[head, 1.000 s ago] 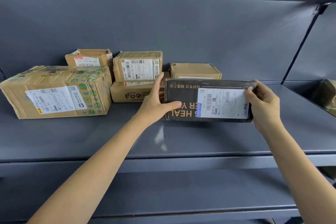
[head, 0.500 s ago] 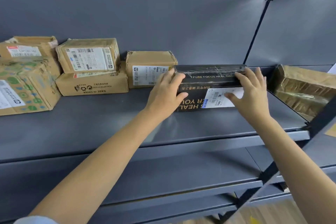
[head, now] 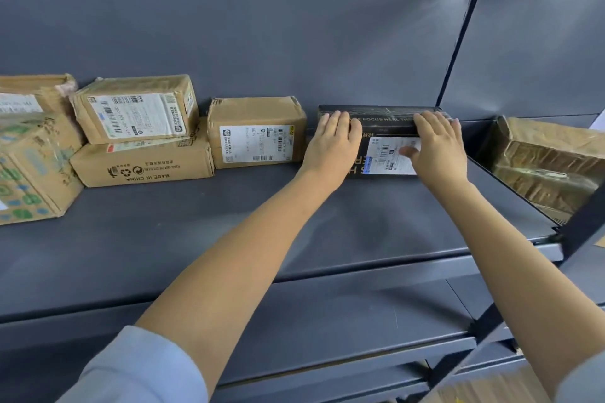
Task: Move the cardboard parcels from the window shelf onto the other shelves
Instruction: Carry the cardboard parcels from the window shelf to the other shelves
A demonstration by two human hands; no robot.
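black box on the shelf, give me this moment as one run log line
stage: placing | black box on grey shelf, right of labelled brown parcel | left hand, right hand flat on it | not released

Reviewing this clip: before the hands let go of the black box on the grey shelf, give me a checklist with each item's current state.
1. Black rectangular box resting flat on the grey metal shelf: ok.
2. Box at the back panel: cannot tell, its rear edge is hidden.
3. Gap to the brown cardboard parcel with the white label: ok, apart.
4. White shipping label facing outward: ok.
5. Left hand and right hand lying flat on the box, free to lift: ok.
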